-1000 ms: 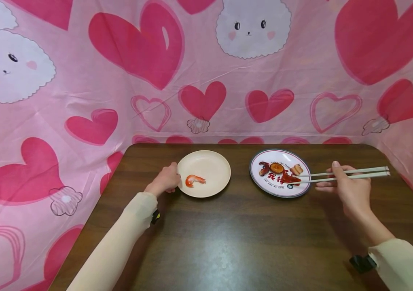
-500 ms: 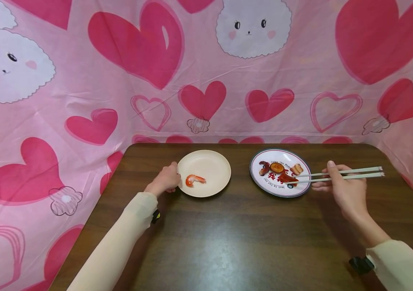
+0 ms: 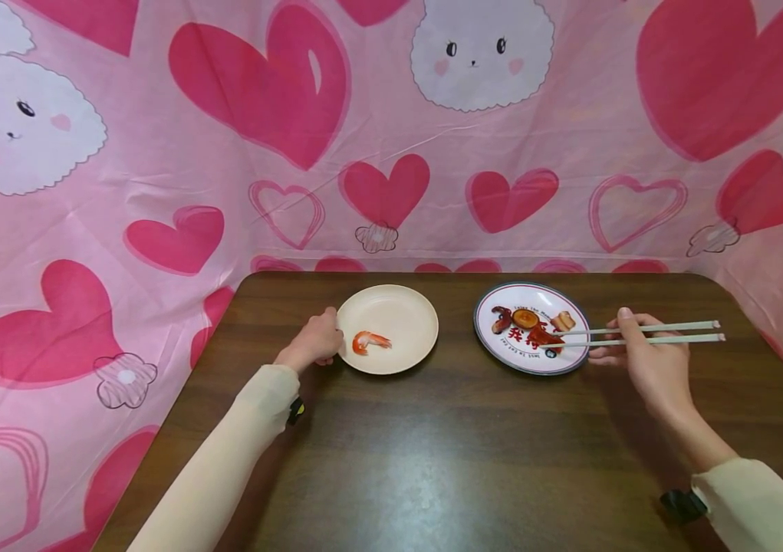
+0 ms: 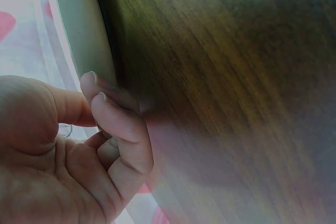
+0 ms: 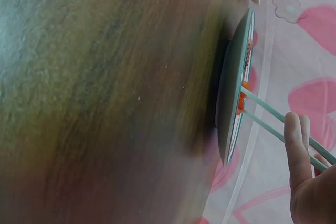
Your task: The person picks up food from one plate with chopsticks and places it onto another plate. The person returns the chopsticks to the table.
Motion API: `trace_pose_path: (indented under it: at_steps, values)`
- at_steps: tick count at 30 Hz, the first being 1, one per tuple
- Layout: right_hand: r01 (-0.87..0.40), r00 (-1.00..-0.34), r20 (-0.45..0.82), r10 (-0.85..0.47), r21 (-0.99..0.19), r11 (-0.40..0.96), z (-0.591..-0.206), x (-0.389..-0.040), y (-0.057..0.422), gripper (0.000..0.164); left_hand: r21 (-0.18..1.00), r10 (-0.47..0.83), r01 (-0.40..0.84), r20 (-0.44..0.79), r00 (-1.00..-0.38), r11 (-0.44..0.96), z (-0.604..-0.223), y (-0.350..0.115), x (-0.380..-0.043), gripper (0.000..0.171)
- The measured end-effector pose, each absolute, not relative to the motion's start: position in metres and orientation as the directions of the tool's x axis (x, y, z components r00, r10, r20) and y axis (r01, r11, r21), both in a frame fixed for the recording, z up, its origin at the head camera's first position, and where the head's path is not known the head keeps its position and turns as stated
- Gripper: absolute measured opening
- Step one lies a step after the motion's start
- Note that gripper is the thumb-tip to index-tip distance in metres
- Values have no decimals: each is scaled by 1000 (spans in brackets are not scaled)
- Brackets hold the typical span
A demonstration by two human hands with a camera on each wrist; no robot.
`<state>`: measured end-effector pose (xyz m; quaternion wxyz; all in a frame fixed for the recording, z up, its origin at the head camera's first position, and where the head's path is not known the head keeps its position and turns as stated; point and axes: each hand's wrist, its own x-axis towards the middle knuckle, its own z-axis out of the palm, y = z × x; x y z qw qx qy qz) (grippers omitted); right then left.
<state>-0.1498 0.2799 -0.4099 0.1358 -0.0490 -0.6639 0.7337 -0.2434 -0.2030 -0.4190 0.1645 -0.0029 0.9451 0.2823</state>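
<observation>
My left hand (image 3: 314,339) pinches the left rim of a plain beige plate (image 3: 391,307), thumb and curled fingers at its edge in the left wrist view. One orange shrimp (image 3: 370,342) lies on that plate. My right hand (image 3: 656,364) holds a pair of pale green chopsticks (image 3: 698,326) over the right side of a white printed plate (image 3: 491,341) with a dark rim. Their tips sit slightly apart at a glossy reddish-brown food piece (image 3: 544,337). In the right wrist view, the chopsticks (image 5: 268,108) reach over the plate's rim to this orange-red piece (image 5: 243,95).
The printed plate also bears a round brown slice (image 3: 524,319), a dark curled piece (image 3: 501,320) and a pale layered piece (image 3: 563,321). Both plates stand near the far edge of the brown wooden table (image 3: 405,452). A pink heart-patterned cloth (image 3: 294,230) hangs behind and at the sides.
My right hand has moved a little left with the chopsticks, and the reddish-brown piece has shifted slightly left. The chopsticks' back ends have spread a bit. My left hand stays put.
</observation>
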Motion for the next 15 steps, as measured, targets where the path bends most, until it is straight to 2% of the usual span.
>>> trace_pose_path:
  at_steps: [9,15]
  values:
    - [-132,-959,99,264,-985,-112,-408,-150,279,31,542,92,-94,-307,-947,835,-420,-204,-243,36]
    - [-150,-952,105,289,-979,-139,-408,-151,278,37,542,92,-96,-310,-946,835,-420,-204,-243,36]
